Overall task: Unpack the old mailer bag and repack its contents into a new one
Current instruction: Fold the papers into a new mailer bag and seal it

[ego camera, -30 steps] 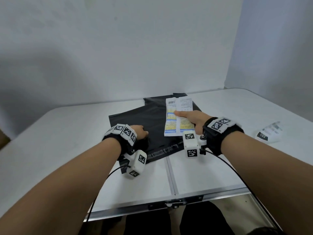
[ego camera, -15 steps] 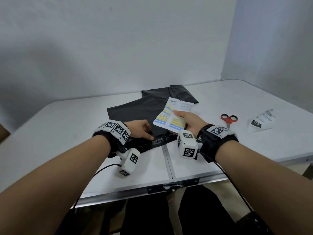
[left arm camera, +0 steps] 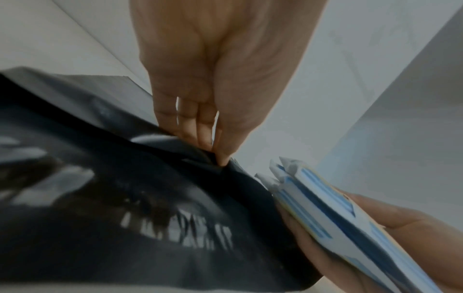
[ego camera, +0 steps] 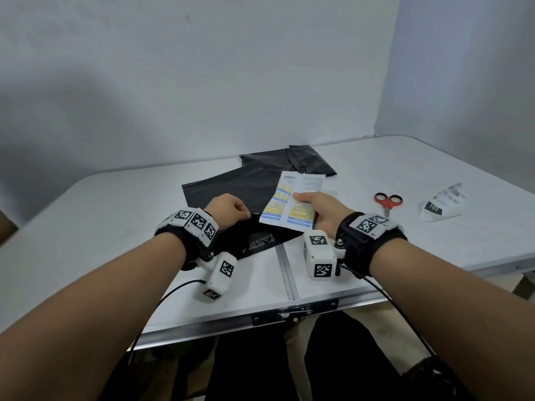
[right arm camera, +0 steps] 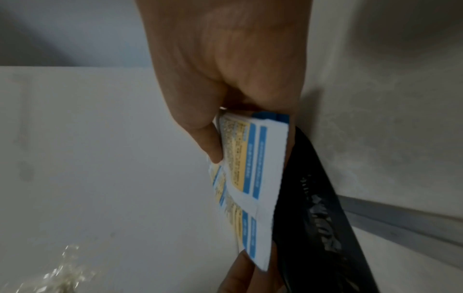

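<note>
Pinching the near edge of the black mailer bag (ego camera: 231, 189) between thumb and fingertips, the left hand (ego camera: 227, 208) lifts that edge off the white counter (ego camera: 86, 215), its knuckles up and the forearm reaching in from the near left. The right hand (ego camera: 321, 209) grasps a folded white, blue and yellow leaflet (ego camera: 292, 201), thumb on top and fingers beneath, and holds it tilted just right of the raised bag edge, over the bag's near right corner. A second black mailer bag (ego camera: 307, 160) lies flat at the far side, partly under the first. Red-handled scissors (ego camera: 388, 202) and a white label packet (ego camera: 443, 204) rest on the counter well to the right, apart from both hands
</note>
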### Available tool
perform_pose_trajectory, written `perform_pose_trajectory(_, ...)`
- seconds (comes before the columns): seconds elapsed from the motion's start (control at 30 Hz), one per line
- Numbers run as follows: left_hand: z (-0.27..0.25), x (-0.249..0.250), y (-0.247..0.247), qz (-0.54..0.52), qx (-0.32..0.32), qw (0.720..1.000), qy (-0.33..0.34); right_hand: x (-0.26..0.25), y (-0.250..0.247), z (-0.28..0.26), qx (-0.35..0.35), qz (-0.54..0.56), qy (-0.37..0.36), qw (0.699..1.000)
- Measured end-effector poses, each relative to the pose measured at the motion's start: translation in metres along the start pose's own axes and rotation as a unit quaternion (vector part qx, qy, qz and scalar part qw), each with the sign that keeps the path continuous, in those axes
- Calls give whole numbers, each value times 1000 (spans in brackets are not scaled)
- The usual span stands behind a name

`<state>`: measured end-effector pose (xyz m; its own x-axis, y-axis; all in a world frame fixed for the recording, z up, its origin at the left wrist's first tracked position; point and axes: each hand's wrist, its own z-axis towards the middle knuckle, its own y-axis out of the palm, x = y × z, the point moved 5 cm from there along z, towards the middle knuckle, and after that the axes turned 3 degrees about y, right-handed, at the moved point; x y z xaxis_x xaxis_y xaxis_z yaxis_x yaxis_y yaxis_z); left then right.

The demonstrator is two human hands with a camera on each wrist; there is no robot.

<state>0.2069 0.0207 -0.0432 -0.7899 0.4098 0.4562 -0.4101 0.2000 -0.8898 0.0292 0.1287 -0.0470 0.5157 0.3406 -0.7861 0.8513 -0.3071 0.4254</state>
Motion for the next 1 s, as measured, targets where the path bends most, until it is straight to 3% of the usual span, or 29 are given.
perform_pose_trajectory(0.1,4,-4,-10,-61,56,996,-14,-15,13,-3,-52,-126,-33,990)
perform_pose_trajectory(0.2,6,-3,-21,-95,98,990,-25,-29,26,-10,-73,-341,-71,935)
perform_pose_trajectory(0.33,6,-2,-29,-125,130,982,-47,-40,31,-19,-80,-461,-63,881)
perform_pose_trajectory(0.53,3,8,-40,-162,177,970,-38,-33,31,-22,-130,-614,40,777)
perform_pose_trajectory(0.63,0,20,-42,-165,179,970,-7,-18,32,-16,-169,-566,112,799)
perform_pose_trajectory(0.77,-8,33,-44,-112,158,980,47,-5,28,-7,-174,-398,200,878)
perform_pose_trajectory(1.0,-16,34,-47,-51,113,988,93,-6,19,7,-80,-259,148,951)
